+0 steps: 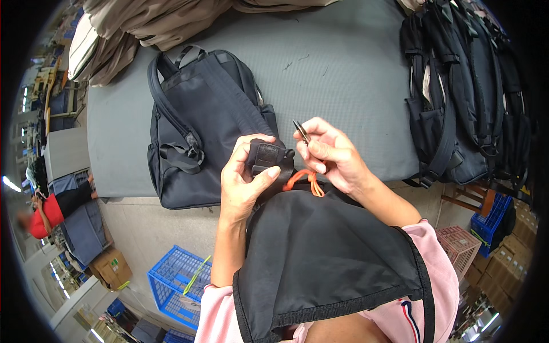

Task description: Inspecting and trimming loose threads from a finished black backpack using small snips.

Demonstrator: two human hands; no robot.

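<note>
My left hand (247, 180) grips a folded black strap piece (266, 158) at the top of a black fabric bag panel (326, 257) that lies over my lap. My right hand (331, 153) pinches a small dark metal tool (301, 131), like thread snips, just above the strap. Orange cord loops (306, 180) hang between both hands. A finished black backpack (206, 120) lies on the grey table (331, 68) right behind my hands.
A row of black backpacks (463, 91) stands at the table's right end. Beige fabric (154, 23) is piled at the far left corner. Blue crates (177, 280) and a cardboard box (111, 267) sit on the floor at left; a pink crate (457, 243) at right. A person in red (46, 214) sits far left.
</note>
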